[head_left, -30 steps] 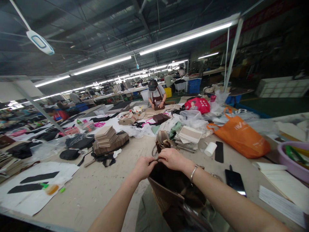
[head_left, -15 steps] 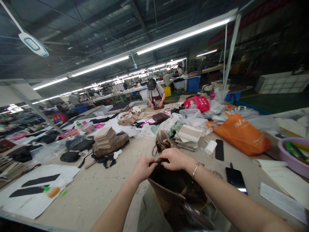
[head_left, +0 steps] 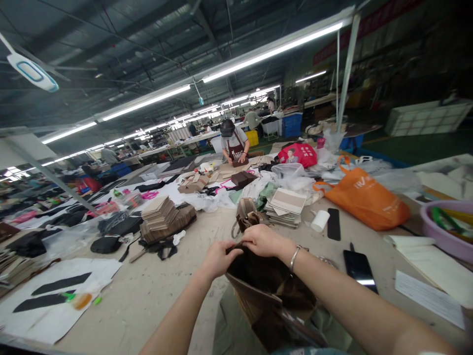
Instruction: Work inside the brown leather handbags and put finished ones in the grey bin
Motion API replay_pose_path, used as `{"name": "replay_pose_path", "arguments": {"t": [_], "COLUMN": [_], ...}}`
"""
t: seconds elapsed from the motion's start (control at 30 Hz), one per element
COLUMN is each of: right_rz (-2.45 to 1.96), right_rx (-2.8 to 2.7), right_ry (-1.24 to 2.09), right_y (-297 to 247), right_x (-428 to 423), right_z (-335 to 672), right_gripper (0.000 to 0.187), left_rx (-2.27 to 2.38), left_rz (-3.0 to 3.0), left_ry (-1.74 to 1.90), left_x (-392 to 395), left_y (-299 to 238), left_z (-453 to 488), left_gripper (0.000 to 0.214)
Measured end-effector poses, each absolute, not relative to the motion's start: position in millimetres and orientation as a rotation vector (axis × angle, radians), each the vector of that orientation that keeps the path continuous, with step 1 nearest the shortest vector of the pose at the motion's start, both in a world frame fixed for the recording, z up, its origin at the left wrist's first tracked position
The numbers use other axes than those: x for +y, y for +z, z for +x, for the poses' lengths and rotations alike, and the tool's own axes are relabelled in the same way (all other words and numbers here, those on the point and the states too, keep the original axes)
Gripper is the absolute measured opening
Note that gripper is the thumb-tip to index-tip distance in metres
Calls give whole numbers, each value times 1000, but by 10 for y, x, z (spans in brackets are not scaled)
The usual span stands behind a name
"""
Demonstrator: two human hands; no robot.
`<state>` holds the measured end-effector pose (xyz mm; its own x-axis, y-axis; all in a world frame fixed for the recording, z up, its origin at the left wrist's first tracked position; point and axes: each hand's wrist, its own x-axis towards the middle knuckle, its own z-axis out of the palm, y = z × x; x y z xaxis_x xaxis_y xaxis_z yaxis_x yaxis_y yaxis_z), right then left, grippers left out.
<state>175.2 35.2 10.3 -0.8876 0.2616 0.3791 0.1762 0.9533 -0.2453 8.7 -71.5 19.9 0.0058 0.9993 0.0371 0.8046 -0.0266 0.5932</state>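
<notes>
A dark brown bag [head_left: 271, 296] stands open in front of me on the worktable [head_left: 148, 291]. My left hand [head_left: 218, 258] is closed on the far left part of its rim. My right hand [head_left: 266, 240], with a bangle on the wrist, is closed on the rim right beside it, fingers curled over the edge. Just beyond my hands lies another small brown bag [head_left: 247, 215]. What is inside the bag is too dark to make out.
A black phone [head_left: 356, 267], a white roll [head_left: 320, 221], a black strip [head_left: 334, 224] and an orange tote [head_left: 365, 199] lie to the right. Stacked brown pieces [head_left: 164, 218] and paper with black cutouts [head_left: 55, 296] lie left. Another person [head_left: 233, 143] works at the far end.
My hands keep their grip on the bag's rim and have barely shifted. The view has tilted slightly, so everything sits a little further left and higher.
</notes>
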Motion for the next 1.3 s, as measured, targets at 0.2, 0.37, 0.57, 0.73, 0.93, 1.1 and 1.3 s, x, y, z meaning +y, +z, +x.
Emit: {"name": "replay_pose_path", "arguments": {"t": [0.2, 0.37, 0.57, 0.73, 0.93, 1.1, 1.3], "right_rz": [-347, -376, -348, -323, -302, -357, -503], "right_rx": [-2669, -2652, -2694, -2697, -2723, -2745, -2705], "right_ry": [263, 249, 289, 294, 198, 163, 208], "right_y": [80, 69, 96, 74, 103, 126, 111], "right_x": [335, 320, 327, 343, 298, 271, 263], "right_z": [1761, 1770, 1757, 1759, 1743, 1728, 1783], "right_gripper": [19, 21, 19, 20, 21, 21, 24], "left_rx": [1922, 1904, 1954, 1965, 2004, 2092, 2007], "left_rz": [1961, 2020, 2075, 2091, 2091, 2040, 1907], "left_ry": [625, 616, 590, 602, 546, 564, 709], "left_x": [-696, -696, -718, -715, -701, -675, -750], "left_y": [204, 226, 247, 250, 229, 202, 195], "left_z": [154, 172, 187, 200, 183, 211, 218], "left_gripper": [26, 26, 25, 23, 20, 20, 19]}}
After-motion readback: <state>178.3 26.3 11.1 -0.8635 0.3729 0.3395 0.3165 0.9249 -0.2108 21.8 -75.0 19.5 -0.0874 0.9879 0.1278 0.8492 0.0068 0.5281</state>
